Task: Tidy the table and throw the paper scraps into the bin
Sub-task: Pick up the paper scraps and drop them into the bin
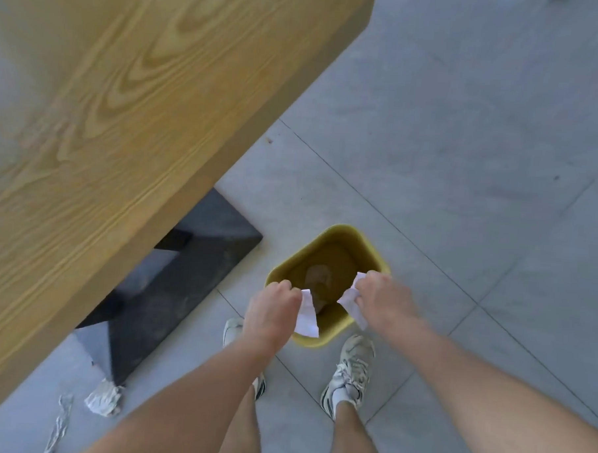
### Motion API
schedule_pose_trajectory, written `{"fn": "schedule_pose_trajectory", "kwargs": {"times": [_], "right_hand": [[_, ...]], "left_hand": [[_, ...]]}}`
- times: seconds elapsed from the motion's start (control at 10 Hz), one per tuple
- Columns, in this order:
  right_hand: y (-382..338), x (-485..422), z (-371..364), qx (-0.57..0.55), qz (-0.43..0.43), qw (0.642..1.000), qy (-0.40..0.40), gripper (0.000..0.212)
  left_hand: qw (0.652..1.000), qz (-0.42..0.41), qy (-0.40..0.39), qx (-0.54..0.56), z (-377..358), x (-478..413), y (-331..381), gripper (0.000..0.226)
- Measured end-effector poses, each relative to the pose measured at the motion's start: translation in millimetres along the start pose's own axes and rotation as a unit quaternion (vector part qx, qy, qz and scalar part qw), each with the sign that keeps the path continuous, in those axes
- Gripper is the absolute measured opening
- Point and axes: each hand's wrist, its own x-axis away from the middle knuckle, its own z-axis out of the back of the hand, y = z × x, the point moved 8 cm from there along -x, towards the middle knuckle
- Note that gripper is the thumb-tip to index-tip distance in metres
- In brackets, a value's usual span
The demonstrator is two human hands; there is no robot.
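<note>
White paper scraps were the things in hand: one torn piece (308, 314) hung from the left hand (271, 307), long and flat with a ragged lower edge, and a second torn piece (352, 299) was pinched in the right hand (383, 298), more creased and folded on itself. Both hands were closed, fingers curled down around the top of their scraps, and both were held above the bin (358, 241), the left over its near-left rim and the right over its right rim. The two pieces were apart, with the bin's opening showing between them.

The bin was mustard yellow, squarish with rounded corners, and stood on the grey tiled floor (464, 165). Inside it, near the bottom, lay a dim crumpled lump (319, 277); what it was could not be told.

Just nearer than the bin stood two pale sneakers (349, 369) with dark stripes, one at each near corner, with bare legs above them. Left of the bin was the dark base of the table (200, 256), and above that the light wood-grain tabletop (117, 115) filled the upper left. Further left of the bin, at the foot of that base, lay a crumpled grey-white wad of paper (104, 400), with a thin twisted strip (59, 424) just beyond it on the floor.
</note>
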Motion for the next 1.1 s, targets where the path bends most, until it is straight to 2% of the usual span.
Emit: {"fn": "schedule_pose_trajectory", "kwargs": {"times": [0.3, 0.4, 0.5, 0.7, 1.1], "right_hand": [[9, -49, -41, 0.000, 0.001, 0.999, 0.039, 0.029], [14, -59, -53, -0.036, -0.017, 0.998, 0.051, 0.018], [15, -63, -60, -0.005, 0.006, 0.998, 0.056, 0.019], [17, -60, -57, -0.018, 0.020, 0.997, 0.074, 0.013], [1, -53, -39, -0.021, 0.030, 0.996, 0.087, 0.022]], "left_hand": [[0.999, 0.020, -0.007, -0.028, -46, -49, -6, 0.014], [0.999, 0.025, 0.004, -0.019, -56, -54, -7, 0.019], [0.999, 0.040, 0.028, -0.009, -58, -55, -11, 0.021], [0.997, 0.038, 0.054, -0.026, -53, -51, -19, 0.015], [0.997, 0.049, 0.059, -0.031, -32, -46, -17, 0.018]]}}
